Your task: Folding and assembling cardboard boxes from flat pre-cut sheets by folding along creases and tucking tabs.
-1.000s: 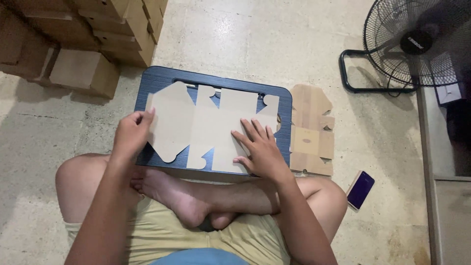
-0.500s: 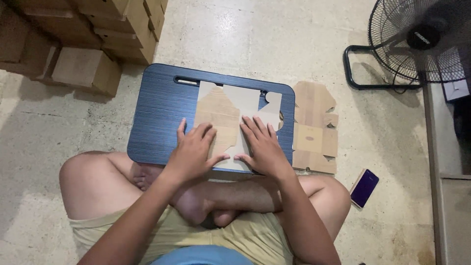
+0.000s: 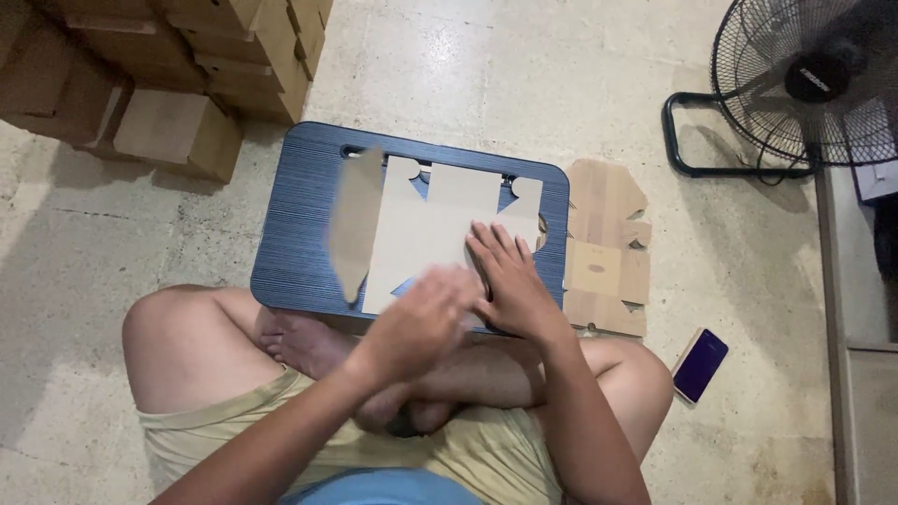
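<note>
The flat cardboard blank (image 3: 421, 229) lies on the blue surface (image 3: 299, 252), long axis left-right. The right hand (image 3: 510, 281) presses it flat, fingers spread; the blurred left hand (image 3: 421, 323), grip unclear, hovers at its near edge.

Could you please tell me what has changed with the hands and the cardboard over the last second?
The left hand left the blank's left edge, pressed beside the right, and now pulls back, blurred, towards the person. The left flap of the flat pale cardboard box blank was folded over and now stands raised. The right hand stayed pressed flat on the blank. The dark blue ridged lap board and the stack of brown cardboard blanks kept their places.
</note>
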